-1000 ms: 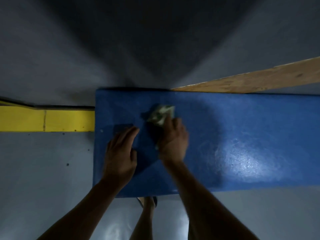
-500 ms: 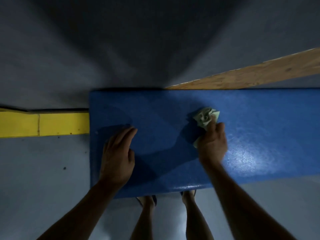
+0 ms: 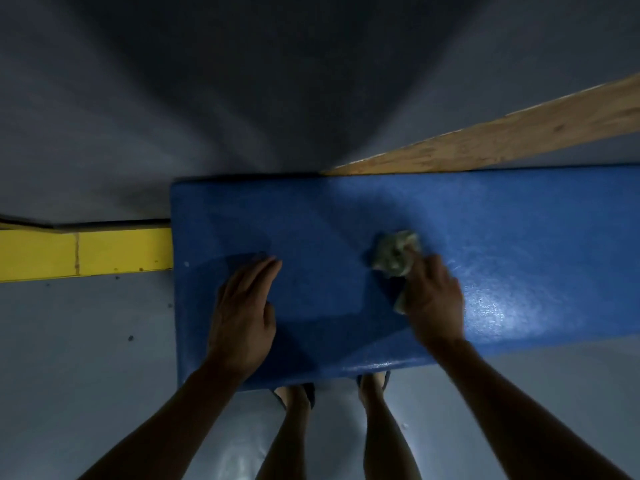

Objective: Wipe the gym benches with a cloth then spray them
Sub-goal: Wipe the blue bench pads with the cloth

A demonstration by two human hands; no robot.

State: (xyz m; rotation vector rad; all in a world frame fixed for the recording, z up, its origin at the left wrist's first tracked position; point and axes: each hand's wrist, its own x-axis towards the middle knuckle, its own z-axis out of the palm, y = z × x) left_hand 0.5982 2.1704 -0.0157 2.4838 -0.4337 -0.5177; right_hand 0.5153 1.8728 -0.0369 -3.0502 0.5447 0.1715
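Wiping mid-bench (image 3: 346,209): right hand (image 3: 433,299) with fingers curled round a crumpled cloth (image 3: 394,252), pressed onto the blue top right of centre. Left hand (image 3: 242,313) flat near the bench's left end, fingers straight, holding nothing. Likely slips: bunched cloth skipping patches, far edge beside the wooden plank (image 3: 519,136) left unwiped.

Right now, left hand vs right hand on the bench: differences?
The left hand lies flat and holds nothing; the right hand grips a crumpled cloth. Left sits near the bench's end; right is further along it. Both rest on the blue top.
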